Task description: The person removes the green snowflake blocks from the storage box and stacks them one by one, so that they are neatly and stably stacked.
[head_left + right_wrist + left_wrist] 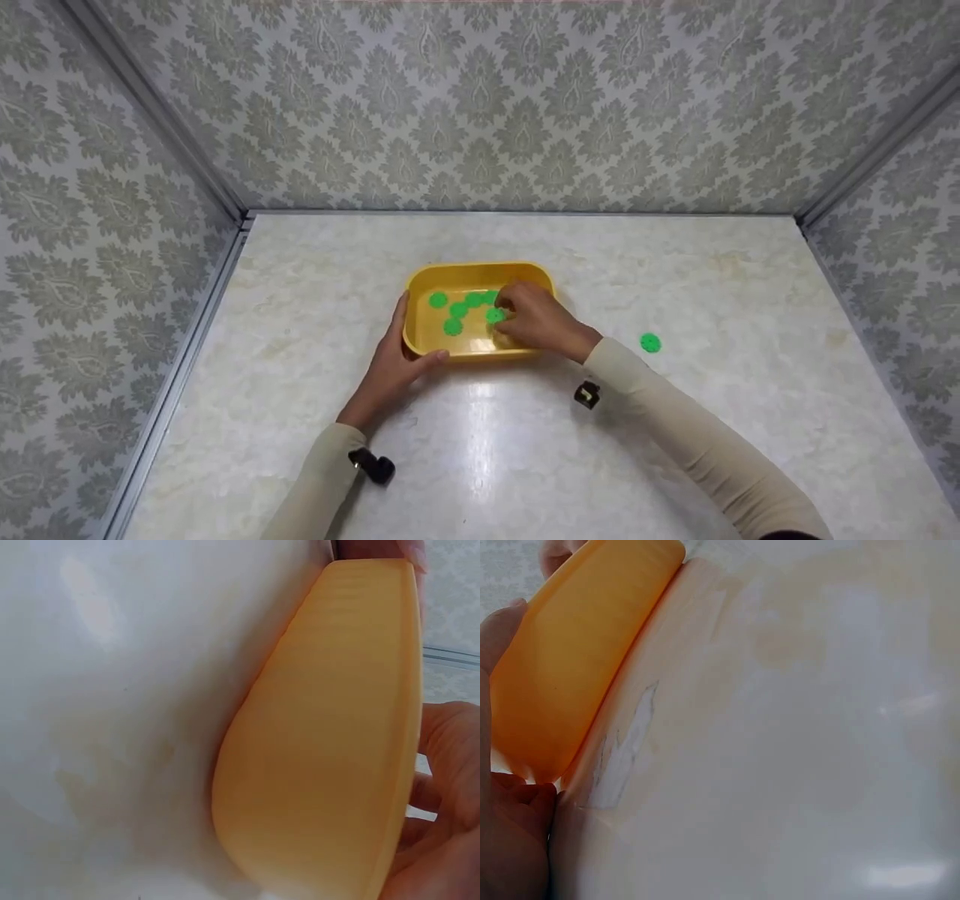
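Observation:
A yellow plastic tub [480, 355] stands on the table with several small green notched discs [453, 327] lying in it. My left hand [390, 367] grips the tub at its front left corner, thumb over the front rim and fingers along the left side. In the left wrist view the thumb lies against the tub's wall [577, 667]. Reaching over the front right rim, my right hand [540, 319] pinches a green disc [494, 316] between thumb and fingers inside the tub. The wall [322, 727] hides those fingertips in the right wrist view.
One more green disc [650, 343] lies on the marbled table [712, 285], right of the tub and beyond my right wrist. Patterned panels [480, 112] close off the back and both sides of the table.

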Motion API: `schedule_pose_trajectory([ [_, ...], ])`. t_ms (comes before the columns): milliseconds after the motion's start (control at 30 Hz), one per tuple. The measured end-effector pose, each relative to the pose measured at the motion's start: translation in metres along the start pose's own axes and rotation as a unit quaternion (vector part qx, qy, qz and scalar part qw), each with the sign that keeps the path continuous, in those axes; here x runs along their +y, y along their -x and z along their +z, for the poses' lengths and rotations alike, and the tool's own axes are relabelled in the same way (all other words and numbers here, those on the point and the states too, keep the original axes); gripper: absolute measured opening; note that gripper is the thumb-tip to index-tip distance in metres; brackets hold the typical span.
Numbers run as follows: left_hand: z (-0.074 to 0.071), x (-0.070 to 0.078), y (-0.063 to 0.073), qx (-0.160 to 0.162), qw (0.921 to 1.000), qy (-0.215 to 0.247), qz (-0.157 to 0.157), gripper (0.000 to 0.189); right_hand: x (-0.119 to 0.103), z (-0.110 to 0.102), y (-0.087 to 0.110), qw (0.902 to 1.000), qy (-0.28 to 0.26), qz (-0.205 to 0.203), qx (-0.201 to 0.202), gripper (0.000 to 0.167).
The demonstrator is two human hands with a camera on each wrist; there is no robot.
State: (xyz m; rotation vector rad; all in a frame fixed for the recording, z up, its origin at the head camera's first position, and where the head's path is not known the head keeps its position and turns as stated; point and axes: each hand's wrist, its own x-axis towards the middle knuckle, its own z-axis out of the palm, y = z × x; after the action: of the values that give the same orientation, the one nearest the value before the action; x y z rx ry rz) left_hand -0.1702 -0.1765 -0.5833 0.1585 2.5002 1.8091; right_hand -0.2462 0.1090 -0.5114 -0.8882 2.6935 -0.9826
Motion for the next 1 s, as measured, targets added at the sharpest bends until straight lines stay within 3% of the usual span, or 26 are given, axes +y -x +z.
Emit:
schedule_pose_trajectory([
  [267, 0.0, -0.001, 0.0, -0.002, 1.0, -0.001, 0.006, 0.12, -0.001, -0.011, 0.016, 0.9996, 0.004, -0.015, 0.024, 0.028],
  [433, 0.001, 0.0, -0.002, 0.001, 1.0, 0.001, 0.001, 0.12, 0.001, -0.02, 0.025, 0.9988, -0.025, -0.019, 0.037, 0.027],
  [1000, 0.0, 0.003, 0.0, 0.0, 1.0, -0.006, -0.007, 0.121, 0.014, -0.041, 0.051, 0.9953, -0.063, -0.002, 0.073, 0.027],
])
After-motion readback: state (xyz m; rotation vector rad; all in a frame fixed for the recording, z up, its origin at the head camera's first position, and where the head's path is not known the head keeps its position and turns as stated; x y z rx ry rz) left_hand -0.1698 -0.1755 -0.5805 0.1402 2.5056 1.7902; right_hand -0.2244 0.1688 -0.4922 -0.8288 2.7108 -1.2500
